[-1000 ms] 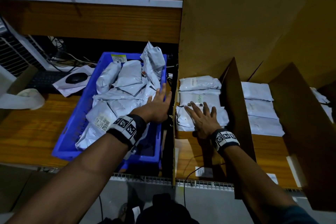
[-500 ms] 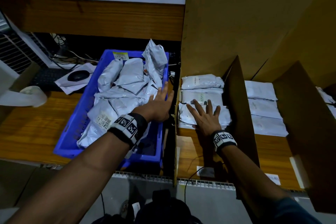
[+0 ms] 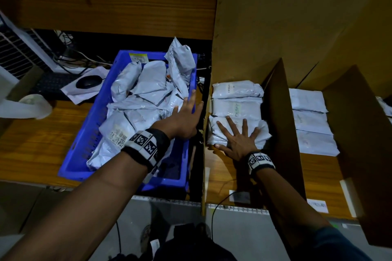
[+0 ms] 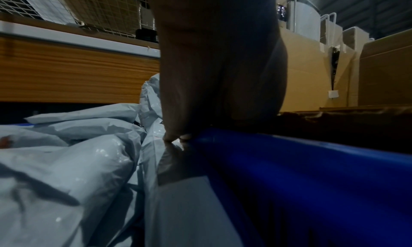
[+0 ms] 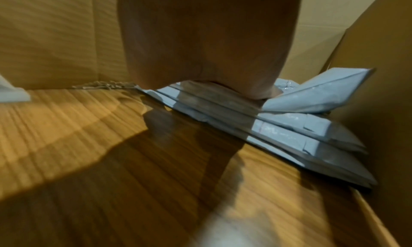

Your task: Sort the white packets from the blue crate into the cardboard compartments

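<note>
White packets fill the blue crate, where the left hand lies flat, fingers straight toward 12 o'clock along the rim, while at 3 o'clock the right hand, fingers spread, presses a stack in the compartment.

White packets, blue crate, brown cardboard.

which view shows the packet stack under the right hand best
The head view: the packet stack lies whole in the compartment with the right hand spread flat on it. The right wrist view shows only its blurred layered edges. The left wrist view does not show it.
</note>
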### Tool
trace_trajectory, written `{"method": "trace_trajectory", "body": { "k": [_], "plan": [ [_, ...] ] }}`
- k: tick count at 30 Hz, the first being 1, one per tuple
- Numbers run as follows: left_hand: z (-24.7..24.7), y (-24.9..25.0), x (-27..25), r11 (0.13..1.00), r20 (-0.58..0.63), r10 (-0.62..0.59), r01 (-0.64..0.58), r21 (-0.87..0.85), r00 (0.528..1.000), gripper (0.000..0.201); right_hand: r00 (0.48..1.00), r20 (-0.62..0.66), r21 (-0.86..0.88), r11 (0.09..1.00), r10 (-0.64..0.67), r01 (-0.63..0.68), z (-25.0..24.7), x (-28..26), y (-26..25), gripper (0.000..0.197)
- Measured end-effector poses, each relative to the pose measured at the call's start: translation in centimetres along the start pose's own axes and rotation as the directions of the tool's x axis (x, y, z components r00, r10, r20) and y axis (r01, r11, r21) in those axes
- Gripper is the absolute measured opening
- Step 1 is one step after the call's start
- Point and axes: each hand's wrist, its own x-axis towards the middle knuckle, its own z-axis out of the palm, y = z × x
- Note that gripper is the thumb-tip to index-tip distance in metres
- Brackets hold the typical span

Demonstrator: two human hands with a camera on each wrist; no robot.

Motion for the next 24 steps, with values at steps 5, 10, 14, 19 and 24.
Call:
{"method": "trace_trajectory", "body": {
  "k": [5, 10, 14, 19, 24],
  "plan": [
    [-0.2, 0.2, -0.2, 1.0, -0.003, -0.002, 0.002, -0.031, 1.0, 0.1, 0.999, 0.055, 0.043, 0.999, -0.004, 0.002, -0.5, -0.2, 0.0, 0.091],
    [-1.4, 0.4, -1.4, 0.991, -0.063, 0.028, -0.036, -0.129, 0.998, 0.086, 0.999, -0.053, 0.216, 0.976, -0.003, 0.015, -4.7, -2.2, -1.8, 0.08],
    [-4.5, -0.9, -4.2, 0.945, -0.154, 0.065, -0.111, -0.308, 0.986, 0.058, 0.867, -0.498, 0.352, 0.908, -0.026, 0.229, -9.4, -4.7, -5.1, 0.046],
    [-5.5, -6.2, -8.6, 0.932, -0.304, 0.016, -0.124, -0.339, 0.952, 0.028, 0.74, -0.635, 0.212, 0.87, -0.224, 0.446, -15.0, -7.2, -12.0, 0.032],
    [-4.4, -11.2, -10.9, 0.987, -0.252, -0.107, 0.073, -0.142, 0.962, 0.037, 0.924, -0.182, -0.132, 0.94, -0.336, 0.316, -16.2, -7.0, -16.5, 0.067]
  ]
}}
